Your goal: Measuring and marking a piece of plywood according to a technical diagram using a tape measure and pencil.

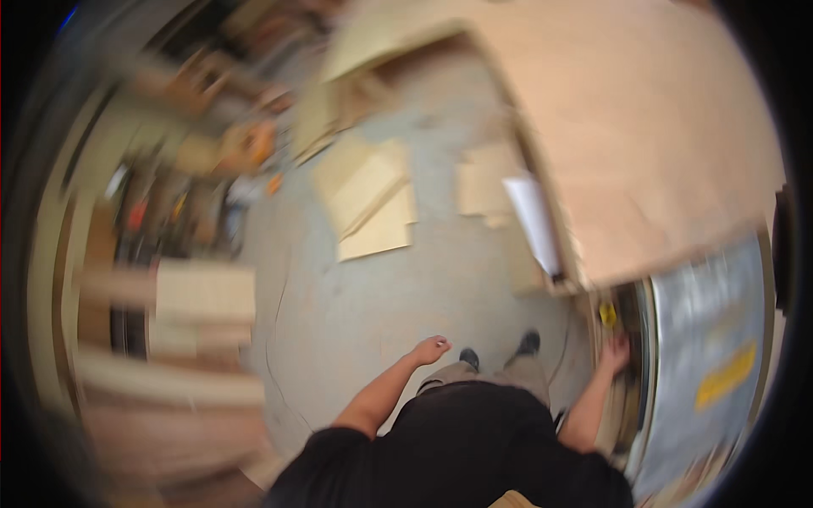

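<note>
My left hand hangs over the floor in front of my body, its fingers curled in. A small pale spot shows at its fingertips; whether that is a held thing I cannot make out. My right hand is out to the right, beside the dark edge of a grey metal-topped machine or cabinet with a yellow label. Just beyond that hand is a small round yellow thing. Motion smears the right hand's fingers, so their grip does not show.
A large wooden panel or tabletop fills the far right, with a white sheet at its edge. Thin plywood pieces lie on the grey floor. To the left are stacked boards and blurred tools. A thin cable crosses the floor.
</note>
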`<state>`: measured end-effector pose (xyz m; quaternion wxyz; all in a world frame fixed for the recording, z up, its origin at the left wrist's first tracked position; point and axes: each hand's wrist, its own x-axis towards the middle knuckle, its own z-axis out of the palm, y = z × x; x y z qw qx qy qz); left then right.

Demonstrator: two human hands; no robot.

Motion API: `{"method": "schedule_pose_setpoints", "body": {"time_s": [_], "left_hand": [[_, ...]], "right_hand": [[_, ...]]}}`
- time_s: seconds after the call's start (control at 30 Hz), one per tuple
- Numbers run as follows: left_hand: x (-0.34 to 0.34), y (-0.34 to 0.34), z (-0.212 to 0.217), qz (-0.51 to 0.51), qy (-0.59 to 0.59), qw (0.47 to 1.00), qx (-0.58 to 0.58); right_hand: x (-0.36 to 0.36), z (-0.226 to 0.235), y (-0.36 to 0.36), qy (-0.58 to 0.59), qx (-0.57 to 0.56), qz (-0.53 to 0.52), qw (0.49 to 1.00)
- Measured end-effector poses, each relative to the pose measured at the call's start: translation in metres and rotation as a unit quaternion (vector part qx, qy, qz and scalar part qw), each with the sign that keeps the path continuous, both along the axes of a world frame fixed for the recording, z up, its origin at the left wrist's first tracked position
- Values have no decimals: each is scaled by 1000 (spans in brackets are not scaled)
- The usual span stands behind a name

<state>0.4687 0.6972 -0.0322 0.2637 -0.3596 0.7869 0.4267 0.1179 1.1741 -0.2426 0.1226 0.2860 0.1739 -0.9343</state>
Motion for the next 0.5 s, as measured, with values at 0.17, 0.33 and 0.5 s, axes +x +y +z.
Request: {"method": "schedule_pose_setpoints", "body": {"time_s": [0.17, 0.33, 0.5], "left_hand": [[30, -23, 7, 68, -16, 992, -101], [30, -29, 8, 82, 22, 994, -70], [45, -58, -3, 80, 84, 991, -61]], "right_hand": [[-26, 52, -55, -137, -11, -56, 989], [-39, 63, -57, -190, -34, -79, 978], [-45, 23, -40, -43, 277, 35, 959]]}}
